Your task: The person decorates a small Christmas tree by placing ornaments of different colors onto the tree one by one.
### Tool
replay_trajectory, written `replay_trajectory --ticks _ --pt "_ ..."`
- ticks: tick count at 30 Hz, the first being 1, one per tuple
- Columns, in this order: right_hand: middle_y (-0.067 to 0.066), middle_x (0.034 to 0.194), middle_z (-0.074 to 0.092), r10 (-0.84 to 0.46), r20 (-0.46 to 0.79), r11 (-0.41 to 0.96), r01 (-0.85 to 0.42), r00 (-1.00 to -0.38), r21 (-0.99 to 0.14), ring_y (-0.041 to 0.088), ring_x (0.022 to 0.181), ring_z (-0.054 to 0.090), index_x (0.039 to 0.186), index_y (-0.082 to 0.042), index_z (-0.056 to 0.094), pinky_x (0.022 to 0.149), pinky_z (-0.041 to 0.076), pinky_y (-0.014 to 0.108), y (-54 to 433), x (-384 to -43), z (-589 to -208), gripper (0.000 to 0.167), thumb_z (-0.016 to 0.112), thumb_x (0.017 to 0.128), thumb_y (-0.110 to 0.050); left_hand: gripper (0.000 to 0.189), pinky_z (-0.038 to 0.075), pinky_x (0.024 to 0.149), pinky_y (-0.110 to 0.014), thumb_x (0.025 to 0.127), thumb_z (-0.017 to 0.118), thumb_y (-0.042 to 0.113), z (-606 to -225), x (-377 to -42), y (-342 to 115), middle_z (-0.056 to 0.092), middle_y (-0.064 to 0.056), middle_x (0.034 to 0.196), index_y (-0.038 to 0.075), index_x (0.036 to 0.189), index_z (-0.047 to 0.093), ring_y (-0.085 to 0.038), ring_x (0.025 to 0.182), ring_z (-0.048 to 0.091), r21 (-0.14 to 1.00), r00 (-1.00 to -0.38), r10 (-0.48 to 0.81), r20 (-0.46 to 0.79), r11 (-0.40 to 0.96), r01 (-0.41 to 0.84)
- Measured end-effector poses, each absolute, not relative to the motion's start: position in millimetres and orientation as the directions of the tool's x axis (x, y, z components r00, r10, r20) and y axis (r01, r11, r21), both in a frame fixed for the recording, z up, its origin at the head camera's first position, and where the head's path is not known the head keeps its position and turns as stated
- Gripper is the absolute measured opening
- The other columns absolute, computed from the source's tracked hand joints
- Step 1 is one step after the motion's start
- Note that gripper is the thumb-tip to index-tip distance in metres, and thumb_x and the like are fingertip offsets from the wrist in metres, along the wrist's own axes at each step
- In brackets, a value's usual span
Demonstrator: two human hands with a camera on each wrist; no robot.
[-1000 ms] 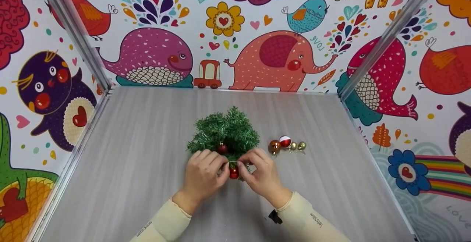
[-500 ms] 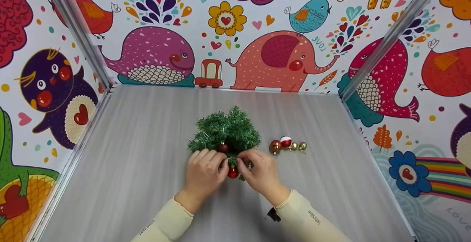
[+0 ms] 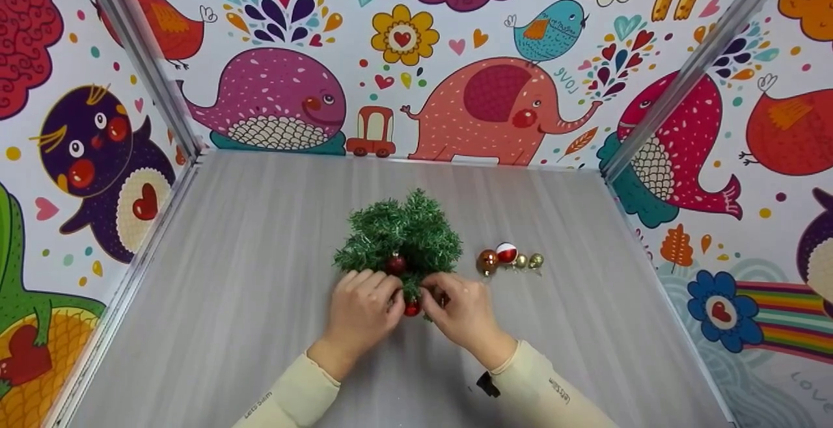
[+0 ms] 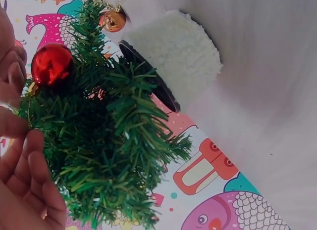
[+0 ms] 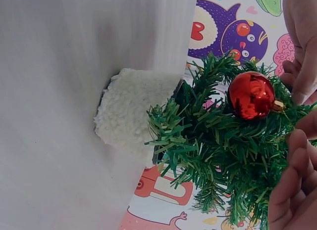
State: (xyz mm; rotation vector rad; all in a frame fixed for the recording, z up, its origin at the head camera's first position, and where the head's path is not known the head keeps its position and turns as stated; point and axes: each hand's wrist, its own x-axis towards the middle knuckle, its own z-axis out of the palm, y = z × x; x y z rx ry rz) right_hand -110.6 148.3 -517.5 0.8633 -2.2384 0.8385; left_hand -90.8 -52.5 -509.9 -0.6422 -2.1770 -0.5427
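A small green Christmas tree [image 3: 407, 233] stands on the table on a white fuzzy base [image 5: 133, 109]. A shiny red bauble [image 3: 412, 309] hangs at its near side from a thin gold string [image 4: 29, 114]. From the left, my left hand [image 3: 364, 307] pinches the string between thumb and finger, close to a branch tip. Opposite it, my right hand [image 3: 465, 307] pinches at the string too, fingers curled, the bauble just below and between both hands. The fingertips partly hide the string. A dark red bauble [image 3: 394, 263] hangs higher on the tree.
Right of the tree lie an orange-brown bauble [image 3: 487, 261], a red-and-white bauble [image 3: 506, 252] and two small gold ornaments [image 3: 521, 260]. Printed panels [image 3: 273, 103] wall the grey table [image 3: 260, 220] at the back and sides. A black scrap [image 3: 487, 384] shows beside the right sleeve.
The string stretched between my fingertips a second ago and now shows far less, with the branch tip between my hands. The hands have barely moved; the head view has shifted slightly.
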Motion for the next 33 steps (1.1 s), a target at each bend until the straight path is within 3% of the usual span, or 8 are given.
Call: replay_trajectory --ticks 4,10,13,16,20,23,28,33 --pt "-0.010 0.069 0.063 -0.347 0.726 0.564 -0.751 -0.594 -0.345 -0.002 0.053 0.051 0.090 -0.014 0.070 0.045 0.042 0.016 150.5 -110.0 -517.5 0.007 0.070 0.084 -0.012 0.003 0.041 0.052 -0.031 0.074 0.071 0.013 -508.9 -90.6 -53.4 0.065 0.002 0.069 0.013 0.075 0.069 -0.017 0.058 0.055 0.172 -0.552 0.259 0.792 0.774 0.609" --pt "-0.010 0.070 0.062 -0.320 0.786 0.513 -0.794 -0.529 -0.325 0.001 0.052 0.051 0.092 -0.013 0.071 0.046 0.041 0.015 160.1 -110.3 -519.9 0.008 0.068 0.085 -0.010 0.009 0.044 0.054 -0.033 0.073 0.070 0.019 -508.6 -90.8 -59.0 0.064 0.001 0.073 0.012 0.077 0.067 -0.018 0.063 0.056 0.160 -0.487 0.211 0.848 0.774 0.613" --pt "-0.011 0.068 0.060 -0.309 0.792 0.508 -0.795 -0.526 -0.330 0.002 0.051 0.051 0.091 -0.015 0.071 0.046 0.041 0.015 168.9 -110.2 -523.0 0.011 0.069 0.082 -0.009 0.023 0.048 0.063 -0.037 0.072 0.071 0.026 -510.0 -91.6 -63.1 0.064 -0.002 0.084 0.009 0.087 0.066 -0.022 0.074 0.059 0.182 -0.485 0.163 0.859 0.788 0.588" --pt "-0.010 0.068 0.059 -0.306 0.787 0.531 -0.782 -0.536 -0.326 0.003 0.052 0.052 0.090 -0.015 0.071 0.046 0.042 0.016 179.8 -110.5 -528.2 0.013 0.069 0.080 -0.008 0.050 0.050 0.076 -0.043 0.071 0.073 0.037 -511.8 -93.5 -66.7 0.063 -0.009 0.109 0.005 0.108 0.065 -0.028 0.094 0.061 0.230 -0.533 0.129 0.836 0.799 0.555" --pt "-0.010 0.069 0.060 -0.323 0.743 0.587 -0.740 -0.586 -0.328 0.004 0.056 0.055 0.091 -0.015 0.070 0.048 0.044 0.017 196.4 -111.2 -538.5 0.015 0.072 0.079 -0.007 0.089 0.044 0.096 -0.051 0.073 0.072 0.057 -513.9 -96.2 -69.6 0.049 -0.017 0.143 0.001 0.139 0.050 -0.033 0.127 0.049 0.296 -0.647 0.125 0.752 0.813 0.501" --pt "-0.009 0.073 0.061 -0.339 0.680 0.650 -0.684 -0.650 -0.331 0.007 0.061 0.059 0.094 -0.015 0.069 0.050 0.045 0.021 209.7 -112.0 -549.0 0.017 0.074 0.078 -0.010 0.107 0.034 0.108 -0.053 0.074 0.068 0.071 -514.9 -96.9 -70.4 0.039 -0.017 0.154 0.001 0.149 0.039 -0.033 0.141 0.036 0.330 -0.726 0.130 0.675 0.827 0.455" --pt "-0.004 0.088 0.066 -0.322 0.537 0.761 -0.550 -0.780 -0.343 0.013 0.074 0.065 0.104 -0.015 0.069 0.056 0.051 0.032 232.8 -115.7 -568.4 0.025 0.076 0.081 -0.020 0.118 0.027 0.113 -0.051 0.071 0.064 0.080 -514.7 -95.9 -68.9 0.033 -0.016 0.158 0.001 0.153 0.034 -0.032 0.145 0.030 0.366 -0.797 0.117 0.593 0.842 0.396" --pt "0.001 0.101 0.066 -0.247 0.417 0.835 -0.410 -0.875 -0.366 0.019 0.084 0.067 0.114 -0.012 0.068 0.064 0.054 0.040 256.3 -120.7 -586.0 0.034 0.077 0.083 -0.023 0.120 0.027 0.113 -0.052 0.070 0.063 0.083 -514.3 -96.1 -64.8 0.032 -0.017 0.158 0.001 0.152 0.035 -0.033 0.145 0.028 0.371 -0.815 0.108 0.569 0.851 0.372"
